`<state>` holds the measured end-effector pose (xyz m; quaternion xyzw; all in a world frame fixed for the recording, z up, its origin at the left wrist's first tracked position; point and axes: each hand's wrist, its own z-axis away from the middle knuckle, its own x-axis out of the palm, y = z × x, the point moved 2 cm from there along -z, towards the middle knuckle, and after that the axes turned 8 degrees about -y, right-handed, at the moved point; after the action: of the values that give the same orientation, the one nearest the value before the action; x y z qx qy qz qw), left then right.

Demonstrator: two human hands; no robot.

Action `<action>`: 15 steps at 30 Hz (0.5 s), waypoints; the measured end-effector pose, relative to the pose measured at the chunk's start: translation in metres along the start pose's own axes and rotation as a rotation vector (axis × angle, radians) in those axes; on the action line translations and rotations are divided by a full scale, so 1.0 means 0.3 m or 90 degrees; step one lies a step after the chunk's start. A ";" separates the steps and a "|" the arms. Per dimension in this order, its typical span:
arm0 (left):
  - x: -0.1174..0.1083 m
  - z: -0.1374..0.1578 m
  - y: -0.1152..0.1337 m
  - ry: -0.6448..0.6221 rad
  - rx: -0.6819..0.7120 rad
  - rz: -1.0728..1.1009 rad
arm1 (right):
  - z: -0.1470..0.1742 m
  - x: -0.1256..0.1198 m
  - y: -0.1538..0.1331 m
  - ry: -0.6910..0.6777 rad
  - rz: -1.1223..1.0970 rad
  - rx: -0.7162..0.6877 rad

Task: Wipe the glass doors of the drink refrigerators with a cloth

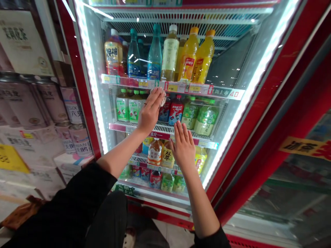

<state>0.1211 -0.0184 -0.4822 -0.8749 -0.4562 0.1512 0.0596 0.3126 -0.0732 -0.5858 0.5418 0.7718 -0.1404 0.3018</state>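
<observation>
My left hand (150,112) presses a crumpled whitish tissue (162,97) flat against the glass door (227,65) of a lit drinks fridge, level with the price strip of the upper shelf. Its fingers lie together over the tissue and hide most of it. Lower and to the right, my right hand (184,144) rests on the glass with fingers stretched out and nothing in it. Behind the glass stand yellow juice bottles (188,57), tall blue bottles (155,53) and green-capped bottles (207,119). Light reflections show on the pane.
A red door frame (224,175) runs down the fridge's right side, with another glass-fronted cooler (292,193) beyond it. On the left are pink cans (80,139) and stacked boxes (26,43). My knee (111,217) is close to the fridge's base.
</observation>
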 end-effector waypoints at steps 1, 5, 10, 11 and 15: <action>0.007 0.026 0.020 0.003 -0.008 -0.009 | 0.000 0.003 -0.009 0.004 -0.006 0.010; 0.030 0.138 0.137 -0.125 0.093 -0.051 | 0.005 -0.004 -0.025 0.006 -0.025 0.021; 0.029 0.082 0.173 -0.236 0.200 -0.101 | 0.024 -0.017 0.006 0.017 -0.020 0.055; 0.028 0.051 0.165 -0.226 0.196 -0.101 | 0.029 -0.017 0.015 0.020 -0.016 0.057; 0.031 -0.005 0.126 -0.107 0.105 -0.071 | 0.046 -0.017 0.048 0.023 -0.010 0.070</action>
<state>0.1562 -0.0326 -0.4919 -0.8245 -0.4936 0.2575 0.1008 0.3314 -0.0791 -0.5919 0.5540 0.7725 -0.1748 0.2563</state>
